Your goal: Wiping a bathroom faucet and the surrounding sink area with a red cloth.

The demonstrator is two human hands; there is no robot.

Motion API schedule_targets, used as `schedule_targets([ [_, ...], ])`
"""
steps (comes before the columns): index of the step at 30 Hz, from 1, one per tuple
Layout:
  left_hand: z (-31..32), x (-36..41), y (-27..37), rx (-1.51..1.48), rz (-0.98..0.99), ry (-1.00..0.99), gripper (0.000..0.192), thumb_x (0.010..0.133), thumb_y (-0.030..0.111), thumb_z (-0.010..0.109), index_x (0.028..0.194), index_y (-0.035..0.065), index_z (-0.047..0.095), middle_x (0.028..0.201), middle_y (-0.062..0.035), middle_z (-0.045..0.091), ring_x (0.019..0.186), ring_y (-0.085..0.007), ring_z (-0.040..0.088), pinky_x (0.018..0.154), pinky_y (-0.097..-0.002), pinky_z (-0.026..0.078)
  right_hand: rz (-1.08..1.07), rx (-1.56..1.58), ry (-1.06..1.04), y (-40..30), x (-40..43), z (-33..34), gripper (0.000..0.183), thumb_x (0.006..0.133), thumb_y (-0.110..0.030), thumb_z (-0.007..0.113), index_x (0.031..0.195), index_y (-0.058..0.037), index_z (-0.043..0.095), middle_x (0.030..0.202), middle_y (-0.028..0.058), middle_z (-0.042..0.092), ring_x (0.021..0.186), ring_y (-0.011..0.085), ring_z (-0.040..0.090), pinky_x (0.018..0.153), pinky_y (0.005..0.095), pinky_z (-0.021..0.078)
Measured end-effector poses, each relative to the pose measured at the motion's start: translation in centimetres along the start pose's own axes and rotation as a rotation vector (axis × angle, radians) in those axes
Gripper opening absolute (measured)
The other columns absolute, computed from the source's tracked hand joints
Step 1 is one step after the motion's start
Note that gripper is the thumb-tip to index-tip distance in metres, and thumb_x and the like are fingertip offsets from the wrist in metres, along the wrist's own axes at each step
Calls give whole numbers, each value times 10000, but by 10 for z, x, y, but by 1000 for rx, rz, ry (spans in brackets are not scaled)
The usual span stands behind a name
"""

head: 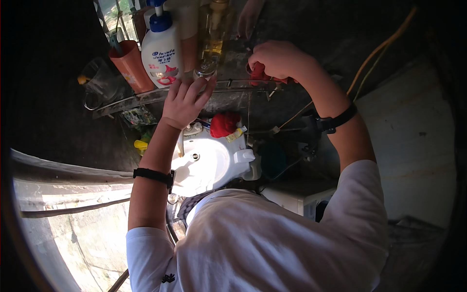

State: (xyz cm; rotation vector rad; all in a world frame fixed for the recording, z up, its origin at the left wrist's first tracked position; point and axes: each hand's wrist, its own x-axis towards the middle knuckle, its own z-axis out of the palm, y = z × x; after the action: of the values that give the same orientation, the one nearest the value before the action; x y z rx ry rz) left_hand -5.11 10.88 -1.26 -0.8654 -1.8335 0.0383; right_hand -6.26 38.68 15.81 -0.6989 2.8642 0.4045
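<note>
My right hand (279, 62) grips a red cloth (259, 74) at the right end of a narrow glass shelf on the wall. My left hand (189, 96) is raised to the shelf's front rail (222, 87), fingers slightly spread. Its fingertips reach the base of a clear container (205, 68); whether they grip it is unclear. Just left of those fingers stands a white Head & Shoulders pump bottle (160, 54) with a blue top. Behind the clear container is a bottle of yellow liquid (215, 45).
An orange cup (130, 67) with a toothbrush and a clear cup (100, 80) stand at the shelf's left. Below is a sunlit white washbasin (215, 160), with another red cloth (224, 124) and a tube (236, 134) on its rim. An orange cable (381, 45) hangs at right.
</note>
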Motion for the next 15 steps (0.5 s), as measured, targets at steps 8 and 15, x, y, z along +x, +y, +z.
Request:
schedule_targets([
  [8, 2, -3, 0, 8, 1, -8, 577, 858, 169, 631, 1434, 208, 633, 1220, 6, 616, 991, -186, 639, 997, -424, 507, 159, 416, 226, 46, -58, -32, 424, 847, -56, 734, 1268, -109, 737, 1244, 141, 717, 1130, 341, 693, 948, 436, 568],
  [15, 4, -1, 2, 1, -4, 20, 570, 857, 173, 642, 1426, 218, 637, 1220, 7, 618, 1000, -185, 634, 977, -412, 498, 305, -2, 260, 28, -17, 30, 491, 865, -191, 742, 1352, -241, 699, 1225, 97, 677, 1162, 333, 675, 960, 448, 575],
])
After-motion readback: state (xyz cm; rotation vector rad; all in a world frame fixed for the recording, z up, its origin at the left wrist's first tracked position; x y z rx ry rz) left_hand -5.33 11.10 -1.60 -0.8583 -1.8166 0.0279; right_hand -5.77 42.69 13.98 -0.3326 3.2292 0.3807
